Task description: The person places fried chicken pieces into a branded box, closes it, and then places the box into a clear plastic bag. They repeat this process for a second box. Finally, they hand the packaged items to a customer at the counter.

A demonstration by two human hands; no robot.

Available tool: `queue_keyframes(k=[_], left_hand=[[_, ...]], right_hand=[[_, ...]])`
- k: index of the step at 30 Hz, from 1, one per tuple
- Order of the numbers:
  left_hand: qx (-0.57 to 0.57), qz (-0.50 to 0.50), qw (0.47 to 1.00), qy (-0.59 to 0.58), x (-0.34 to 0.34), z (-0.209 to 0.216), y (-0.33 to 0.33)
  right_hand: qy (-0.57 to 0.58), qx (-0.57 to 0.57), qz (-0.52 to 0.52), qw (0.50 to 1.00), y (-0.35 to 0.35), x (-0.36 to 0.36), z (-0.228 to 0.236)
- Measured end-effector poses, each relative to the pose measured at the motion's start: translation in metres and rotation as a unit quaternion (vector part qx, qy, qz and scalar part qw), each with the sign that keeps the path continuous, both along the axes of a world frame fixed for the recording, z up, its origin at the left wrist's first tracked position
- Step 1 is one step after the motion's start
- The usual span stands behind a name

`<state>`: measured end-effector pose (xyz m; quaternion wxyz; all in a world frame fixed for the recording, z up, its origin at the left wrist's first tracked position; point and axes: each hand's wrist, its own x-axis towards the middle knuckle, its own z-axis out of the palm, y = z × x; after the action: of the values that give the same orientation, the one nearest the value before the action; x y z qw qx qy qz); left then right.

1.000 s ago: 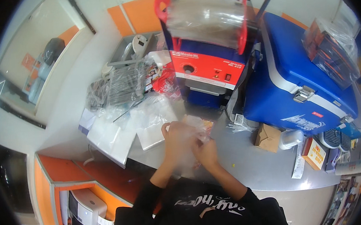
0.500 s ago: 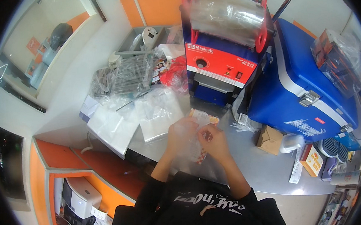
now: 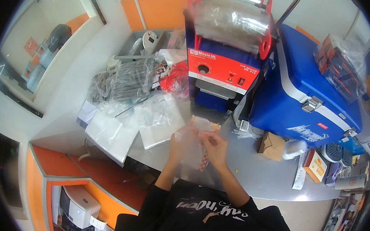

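Note:
Above the near part of the metal counter, both my hands are at a thin clear plastic bag [image 3: 191, 158]. My left hand [image 3: 181, 141] is closed on the bag's left side, and the film partly veils its fingers. My right hand [image 3: 215, 147] pinches at the bag's upper right, fingertips together close to the left hand. A patterned paper packet [image 3: 204, 159] with orange and red-and-white checks shows through or behind the film; I cannot tell whether it lies fully inside. Just left of my hands lies a stack of clear plastic bags [image 3: 159, 119].
A red-and-blue cup sealing machine [image 3: 220, 70] stands ahead on the metal counter [image 3: 257, 170]. To its right are a large blue cooler box [image 3: 304, 103], a small brown carton [image 3: 271, 146] and an orange-and-white box [image 3: 317, 166]. Bagged grey straws [image 3: 131, 78] lie at the back left.
The view has shifted slightly. My right fingers have closed in toward the left hand at the bag's upper part, from a more curled pose. Both hands stay on the bag.

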<state>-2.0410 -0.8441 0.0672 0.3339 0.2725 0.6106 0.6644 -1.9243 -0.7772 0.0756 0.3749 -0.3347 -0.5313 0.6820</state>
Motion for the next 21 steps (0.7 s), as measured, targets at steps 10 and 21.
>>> queue_keyframes(k=[10,21], left_hand=[[0.0,0.031,0.996,0.084,0.006,-0.002,0.004],[0.045,-0.043,0.959,0.278,-0.005,0.011,0.005]], right_hand=[[-0.041,0.04,-0.026,0.998,0.0,-0.001,0.004],[0.034,0.018,-0.003,0.999,0.01,-0.001,0.002]])
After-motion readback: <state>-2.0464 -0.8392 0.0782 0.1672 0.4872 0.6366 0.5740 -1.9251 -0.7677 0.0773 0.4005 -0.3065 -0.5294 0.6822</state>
